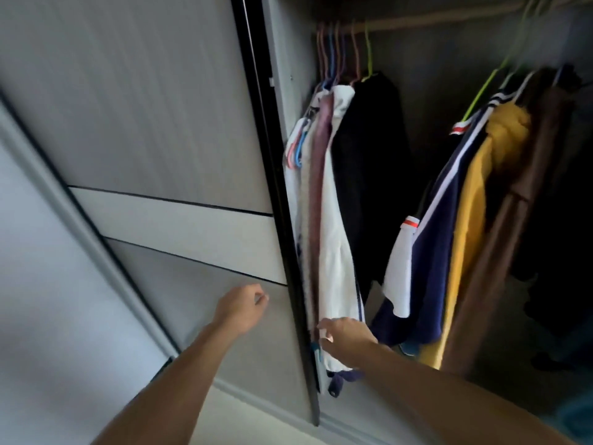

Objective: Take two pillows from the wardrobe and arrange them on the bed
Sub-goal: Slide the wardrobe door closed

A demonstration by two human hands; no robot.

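Note:
The wardrobe stands open on its right side, its grey sliding door (154, 123) pushed to the left with a black edge strip (282, 203). My left hand (242, 305) hovers in front of the door's lower panel, fingers loosely curled, holding nothing. My right hand (343, 337) reaches at the door's black edge, next to the hem of a white garment (337, 252); its fingers are spread and grip nothing that I can see. No pillow is visible in the wardrobe. The bed is out of view.
Clothes hang from a rail (417, 22): a left bunch with white, maroon and black pieces, and a right bunch with a navy-and-white shirt (430, 252), a yellow top (475, 220) and brown garments (526, 187). The wardrobe's interior is dark at right.

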